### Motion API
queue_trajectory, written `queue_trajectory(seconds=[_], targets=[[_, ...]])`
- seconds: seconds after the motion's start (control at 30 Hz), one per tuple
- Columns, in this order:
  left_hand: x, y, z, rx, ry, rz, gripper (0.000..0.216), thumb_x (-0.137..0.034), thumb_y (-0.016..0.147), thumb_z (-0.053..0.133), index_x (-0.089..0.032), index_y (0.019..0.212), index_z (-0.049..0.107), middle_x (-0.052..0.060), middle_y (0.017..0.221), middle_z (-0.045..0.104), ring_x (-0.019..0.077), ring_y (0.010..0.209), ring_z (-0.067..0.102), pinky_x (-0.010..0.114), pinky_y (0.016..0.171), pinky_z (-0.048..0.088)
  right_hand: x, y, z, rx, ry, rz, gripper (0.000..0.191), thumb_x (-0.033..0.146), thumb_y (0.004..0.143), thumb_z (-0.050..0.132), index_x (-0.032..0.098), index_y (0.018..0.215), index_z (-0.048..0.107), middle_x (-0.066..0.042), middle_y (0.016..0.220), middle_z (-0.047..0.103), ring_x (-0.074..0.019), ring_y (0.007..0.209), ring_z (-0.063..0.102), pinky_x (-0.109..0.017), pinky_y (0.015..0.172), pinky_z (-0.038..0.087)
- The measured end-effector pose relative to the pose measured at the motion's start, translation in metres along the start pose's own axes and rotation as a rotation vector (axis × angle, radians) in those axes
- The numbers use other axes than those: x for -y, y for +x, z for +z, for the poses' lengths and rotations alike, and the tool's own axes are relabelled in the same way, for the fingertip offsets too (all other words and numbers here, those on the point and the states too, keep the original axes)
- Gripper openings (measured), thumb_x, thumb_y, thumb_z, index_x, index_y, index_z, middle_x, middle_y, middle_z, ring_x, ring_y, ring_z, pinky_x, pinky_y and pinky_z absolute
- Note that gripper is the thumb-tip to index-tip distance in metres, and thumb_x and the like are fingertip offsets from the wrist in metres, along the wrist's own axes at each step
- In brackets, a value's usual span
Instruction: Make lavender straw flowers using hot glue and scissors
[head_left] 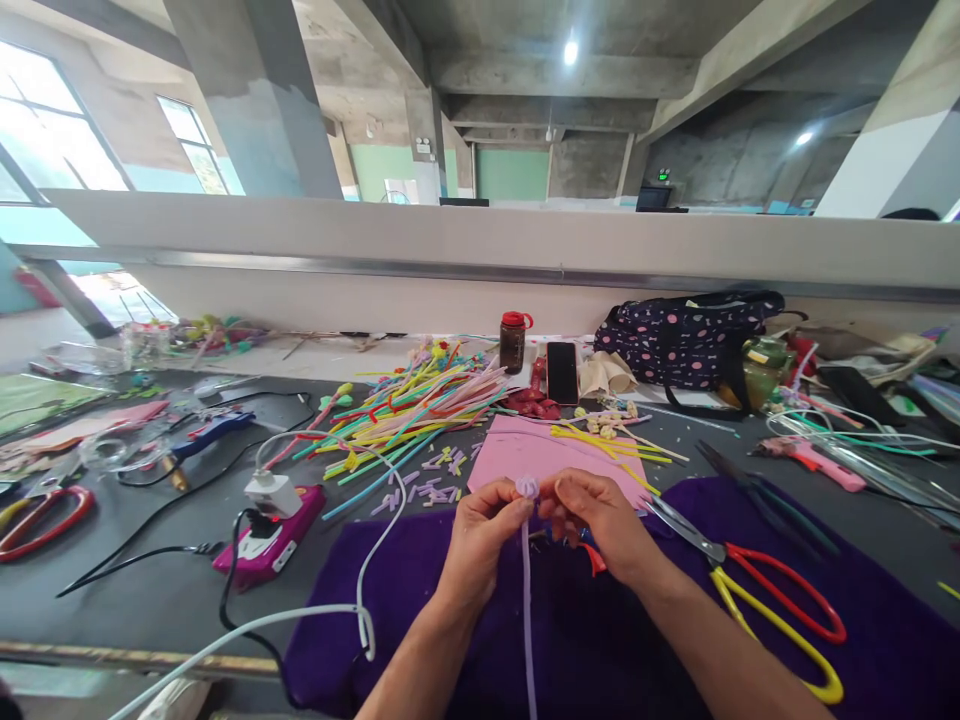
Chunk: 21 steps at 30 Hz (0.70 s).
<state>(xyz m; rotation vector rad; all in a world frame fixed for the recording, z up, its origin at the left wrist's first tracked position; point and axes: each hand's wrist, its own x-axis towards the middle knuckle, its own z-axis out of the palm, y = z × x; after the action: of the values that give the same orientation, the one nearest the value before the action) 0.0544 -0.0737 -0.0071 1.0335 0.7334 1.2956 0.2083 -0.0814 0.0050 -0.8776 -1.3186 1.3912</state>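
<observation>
A lilac pipe cleaner [527, 610] hangs straight down over the purple cloth [405, 570], its top end shaped into a small rounded, flower-like head [527, 487]. My left hand [480, 530] pinches this head from the left, between thumb and forefinger. On the other side, the curled fingers of my right hand [600, 515] are pressed together at the head's right edge; whether they grip it is hard to see. Beneath the right hand a small red and blue object shows in part. Scissors with red and yellow handles [720, 553] lie beside my right forearm.
Behind my hands are a pink sheet [502, 460], short lilac pieces [435, 490] and a heap of coloured pipe cleaners [420, 410]. Farther back stand a bottle [513, 345], a phone [562, 373] and a patterned bag [675, 350]. A magenta power box [274, 545] with cables sits left, a pink glue gun [817, 462] right.
</observation>
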Motion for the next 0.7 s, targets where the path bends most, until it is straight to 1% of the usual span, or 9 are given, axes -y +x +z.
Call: queue_trajectory(seconds=[0.1,0.17,0.27,0.33,0.4,0.47,0.53,0.6,0.7], targets=[[0.004,0.002,-0.003,-0.043,-0.061,-0.054,0.012,-0.023,0.065,0.07,-0.015,0.061,0.062,-0.003,0.055,0.053,0.0063,0.048,0.04,0.02,0.049,0.03,-0.003,-0.002,0.006,0.03,-0.082,0.018,0.025,0.038,0.078,0.058,0.015,0.088,0.062,-0.001,0.068,0.061,-0.0087,0.049,0.053,-0.017,0.04,0.033],[0.005,0.002,-0.003,-0.068,-0.086,-0.068,0.013,-0.023,0.064,0.07,-0.015,0.061,0.061,-0.003,0.054,0.051,0.0062,0.048,0.041,0.019,0.049,0.03,-0.002,-0.002,0.01,0.029,-0.125,0.015,0.022,0.036,0.078,0.059,0.015,0.084,0.061,0.0,0.068,0.061,-0.0081,0.049,0.052,-0.017,0.039,0.032],[0.006,0.001,-0.003,-0.07,-0.062,-0.031,0.011,-0.023,0.067,0.067,-0.016,0.063,0.061,-0.003,0.055,0.052,0.0063,0.049,0.042,0.019,0.05,0.032,0.0,-0.002,0.013,-0.01,-0.168,-0.02,0.02,0.034,0.078,0.059,0.015,0.076,0.06,0.001,0.065,0.059,-0.0076,0.049,0.051,-0.017,0.041,0.033],[0.004,-0.001,-0.001,-0.05,0.039,0.077,0.008,-0.022,0.07,0.065,-0.017,0.065,0.061,-0.002,0.061,0.055,0.008,0.054,0.047,0.021,0.055,0.036,0.002,-0.003,0.013,-0.04,-0.174,-0.05,0.018,0.033,0.077,0.06,0.015,0.078,0.06,0.003,0.061,0.057,-0.0073,0.048,0.05,-0.017,0.042,0.033],[0.002,-0.003,0.001,-0.041,0.236,0.256,0.006,-0.02,0.071,0.063,-0.017,0.066,0.062,-0.001,0.065,0.057,0.0099,0.061,0.05,0.022,0.06,0.039,0.004,-0.003,0.01,-0.067,-0.16,-0.078,0.017,0.032,0.077,0.061,0.016,0.081,0.061,0.003,0.059,0.055,-0.0072,0.047,0.049,-0.017,0.041,0.032],[0.001,-0.004,0.002,-0.047,0.46,0.443,0.005,-0.016,0.071,0.062,-0.017,0.066,0.062,0.0,0.064,0.056,0.0106,0.061,0.051,0.022,0.059,0.039,0.005,-0.004,0.005,-0.081,-0.137,-0.113,0.015,0.031,0.078,0.061,0.017,0.083,0.061,0.003,0.06,0.054,-0.0074,0.048,0.049,-0.018,0.042,0.032],[0.001,-0.005,0.003,-0.062,0.623,0.585,0.007,-0.014,0.07,0.062,-0.017,0.064,0.062,-0.001,0.062,0.056,0.0103,0.058,0.051,0.022,0.055,0.038,0.005,-0.004,0.0,-0.086,-0.112,-0.159,0.013,0.029,0.079,0.061,0.017,0.084,0.061,0.002,0.063,0.055,-0.0078,0.05,0.05,-0.018,0.043,0.033],[0.002,-0.004,0.004,-0.072,0.707,0.672,0.008,-0.012,0.069,0.062,-0.017,0.064,0.061,0.0,0.062,0.056,0.0102,0.057,0.052,0.021,0.053,0.039,0.006,-0.005,-0.004,-0.087,-0.088,-0.218,0.011,0.027,0.079,0.061,0.018,0.084,0.062,0.001,0.069,0.056,-0.0078,0.051,0.05,-0.019,0.044,0.033],[0.004,-0.003,0.005,-0.062,0.773,0.737,0.008,-0.011,0.069,0.062,-0.017,0.065,0.061,0.0,0.063,0.058,0.0104,0.057,0.054,0.02,0.053,0.04,0.009,-0.004,-0.006,-0.075,-0.052,-0.293,0.008,0.025,0.078,0.061,0.018,0.082,0.063,0.0,0.08,0.056,-0.0075,0.054,0.051,-0.019,0.045,0.034]])
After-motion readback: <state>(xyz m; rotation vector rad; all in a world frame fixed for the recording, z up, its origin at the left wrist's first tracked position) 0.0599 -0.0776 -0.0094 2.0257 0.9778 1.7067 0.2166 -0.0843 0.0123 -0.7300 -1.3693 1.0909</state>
